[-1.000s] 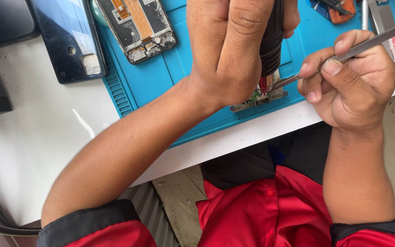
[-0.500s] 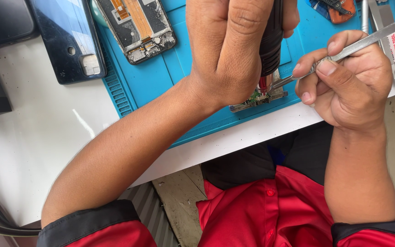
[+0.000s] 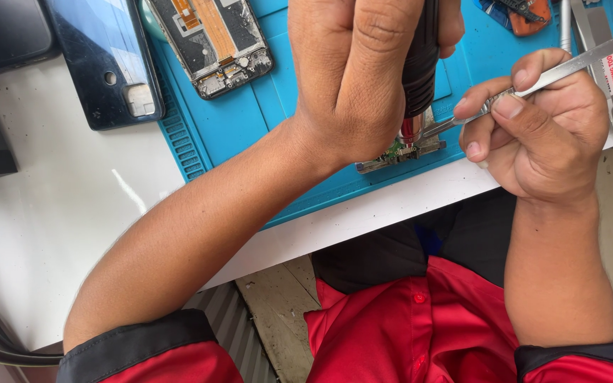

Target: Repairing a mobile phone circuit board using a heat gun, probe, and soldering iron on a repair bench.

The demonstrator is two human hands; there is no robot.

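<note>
At the lower edge of the blue mat (image 3: 250,128), centre right of the frame, a small green board (image 3: 400,152) lies flat, its long axis running left to right along the mat's edge and tilted slightly up to the right; much of it is hidden under the left hand (image 3: 352,78). That hand is closed in a fist round a dark screwdriver (image 3: 420,64), held nearly upright with its tip pointing down onto the board. The right hand (image 3: 540,131) pinches metal tweezers (image 3: 533,78) between thumb and forefinger, other fingers curled; the tweezers slant from upper right down to lower left, their tip meeting the board just beside the screwdriver tip. By the look of it, the step in hand is working a tiny fastener or part on the board, the tweezers steadying it while the driver bears down. A next move would call for keeping the driver upright and both tips steady, since the board sits close to the mat's edge. Upper left of the frame, an opened phone frame (image 3: 211,42) lies on the mat, and a dark phone back (image 3: 104,60) lies just beside it on the white table (image 3: 58,213).
</note>
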